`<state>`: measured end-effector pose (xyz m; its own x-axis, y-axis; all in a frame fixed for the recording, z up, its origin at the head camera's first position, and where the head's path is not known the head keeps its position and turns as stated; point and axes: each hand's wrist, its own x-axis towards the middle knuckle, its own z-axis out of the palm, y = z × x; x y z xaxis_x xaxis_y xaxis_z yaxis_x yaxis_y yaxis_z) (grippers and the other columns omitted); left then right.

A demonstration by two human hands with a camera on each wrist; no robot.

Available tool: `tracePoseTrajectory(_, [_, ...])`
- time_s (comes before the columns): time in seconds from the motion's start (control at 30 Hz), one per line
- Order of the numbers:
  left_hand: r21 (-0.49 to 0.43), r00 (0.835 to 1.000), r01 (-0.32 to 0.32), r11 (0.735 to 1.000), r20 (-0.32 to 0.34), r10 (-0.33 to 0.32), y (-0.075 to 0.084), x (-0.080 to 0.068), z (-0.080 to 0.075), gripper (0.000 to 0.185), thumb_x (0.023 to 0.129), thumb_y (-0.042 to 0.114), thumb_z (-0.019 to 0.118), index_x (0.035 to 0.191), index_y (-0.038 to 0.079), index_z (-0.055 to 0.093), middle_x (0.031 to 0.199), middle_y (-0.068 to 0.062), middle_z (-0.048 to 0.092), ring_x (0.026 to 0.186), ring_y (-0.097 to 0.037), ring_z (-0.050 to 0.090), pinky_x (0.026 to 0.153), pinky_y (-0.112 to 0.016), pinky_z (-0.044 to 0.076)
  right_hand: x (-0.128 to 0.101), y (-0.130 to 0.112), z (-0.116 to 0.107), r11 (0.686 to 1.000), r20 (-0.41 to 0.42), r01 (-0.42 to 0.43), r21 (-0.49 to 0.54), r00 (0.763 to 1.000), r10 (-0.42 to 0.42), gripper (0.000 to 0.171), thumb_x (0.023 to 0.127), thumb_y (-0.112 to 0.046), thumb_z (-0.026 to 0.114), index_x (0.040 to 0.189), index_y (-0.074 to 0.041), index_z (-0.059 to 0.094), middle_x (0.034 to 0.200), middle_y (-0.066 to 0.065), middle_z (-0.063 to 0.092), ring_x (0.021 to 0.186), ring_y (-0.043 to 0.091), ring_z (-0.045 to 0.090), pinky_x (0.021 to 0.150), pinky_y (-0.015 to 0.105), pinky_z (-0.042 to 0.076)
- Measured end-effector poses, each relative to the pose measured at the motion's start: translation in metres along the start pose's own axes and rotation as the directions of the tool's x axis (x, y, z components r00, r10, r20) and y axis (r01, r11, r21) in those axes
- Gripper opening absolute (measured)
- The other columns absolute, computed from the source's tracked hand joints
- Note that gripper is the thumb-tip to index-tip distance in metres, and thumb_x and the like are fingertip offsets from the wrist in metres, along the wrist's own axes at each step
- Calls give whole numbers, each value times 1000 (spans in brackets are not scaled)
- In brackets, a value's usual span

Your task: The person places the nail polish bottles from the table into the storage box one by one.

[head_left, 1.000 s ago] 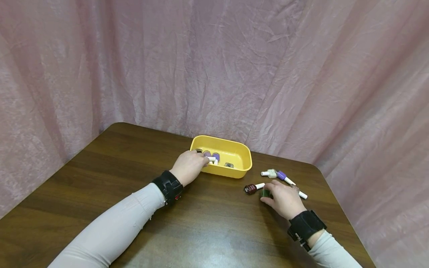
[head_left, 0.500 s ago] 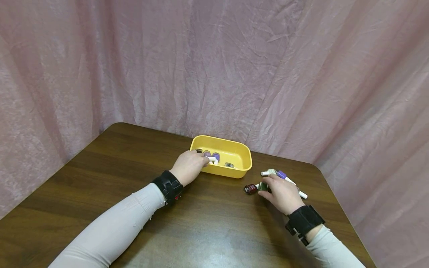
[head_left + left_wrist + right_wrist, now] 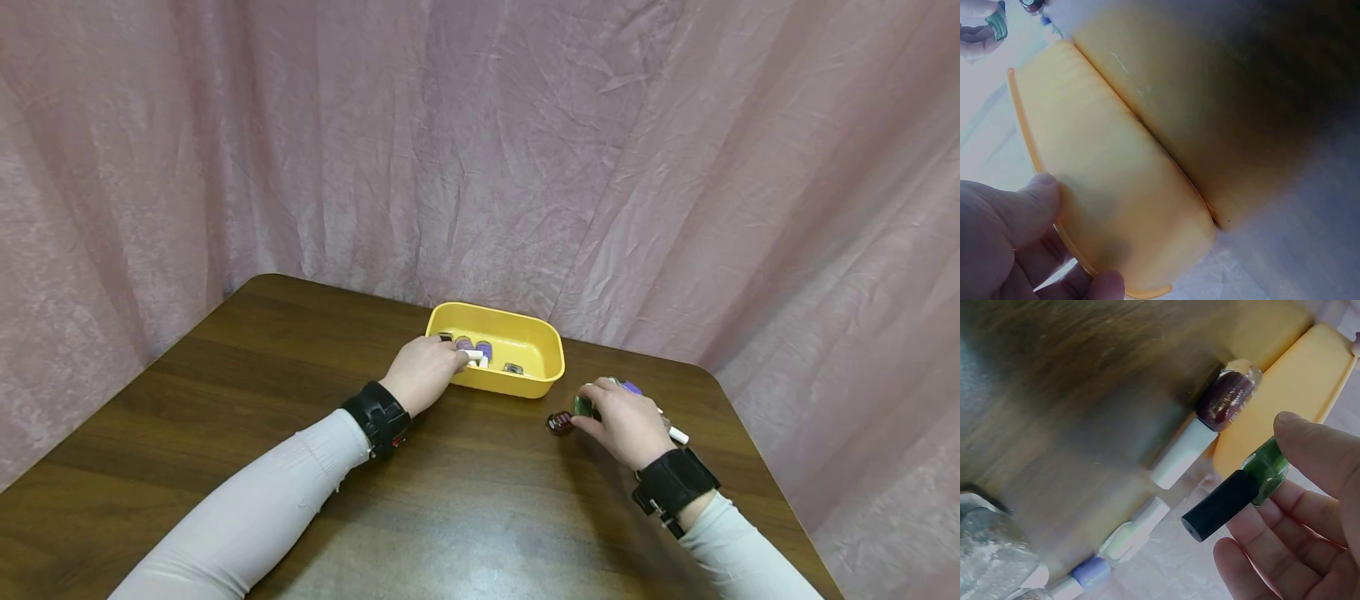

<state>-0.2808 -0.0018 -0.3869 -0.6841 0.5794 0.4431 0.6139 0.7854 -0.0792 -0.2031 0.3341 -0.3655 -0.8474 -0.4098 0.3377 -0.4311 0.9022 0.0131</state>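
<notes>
- Now the right hand [image 3: 626,425] has the green bottle [image 3: 1264,470] off the desk [image 3: 247,400], pinched between thumb and fingers with its black cap [image 3: 1219,506] pointing away from the palm; that grip is narrow and closed round the glass.
- Judging by this, the pick-up is done, and the bottle hangs between the loose bottles and the yellow tray [image 3: 551,354].
- A second ago that hand lay lower on the desk, covering the green bottle beside the dark red bottle [image 3: 558,423]; it has since risen and drifted toward the tray.
- The left hand [image 3: 423,375] has not moved: it still holds the tray's near rim, fingers curled over the edge.
- The pale and purple bottles [image 3: 1116,553] remain on the desk.
</notes>
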Motion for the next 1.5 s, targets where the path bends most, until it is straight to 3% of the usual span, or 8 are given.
tracePoseTrajectory(0.37, [-9,999,11,1000,31,-11,-1,2,-1,7,101,21,80,106,19,85,98,-1,80,84,-24,71,78,-40,59,14,-4,-6,1000,-16,8,13,1000,-8,34,89,-26,96,113,-8,79,97,3,69,76,15,63,61,40,55])
tracePoseTrajectory(0.93, [-25,1000,8,1000,15,-8,-2,1,-1,8,102,18,80,107,19,86,99,-2,81,86,-24,71,79,-40,59,39,-9,-11,999,-24,52,18,998,-51,36,91,-26,93,116,-6,79,103,6,71,80,18,64,63,42,55])
tracePoseTrajectory(1.23, [-25,1000,6,1000,6,-6,-1,0,0,8,100,19,81,107,19,86,98,-2,80,87,-24,71,80,-41,59,53,-15,-10,999,-14,35,9,999,-35,38,92,-29,93,119,-6,79,106,7,73,80,18,65,63,42,56])
tracePoseTrajectory(1.5, [-22,999,20,1000,35,-19,0,0,1,9,101,19,81,109,19,86,98,-3,80,86,-25,71,81,-41,59,65,-20,-4,999,-16,41,-16,999,-41,39,92,-32,93,119,-7,79,105,7,73,80,20,68,64,43,58])
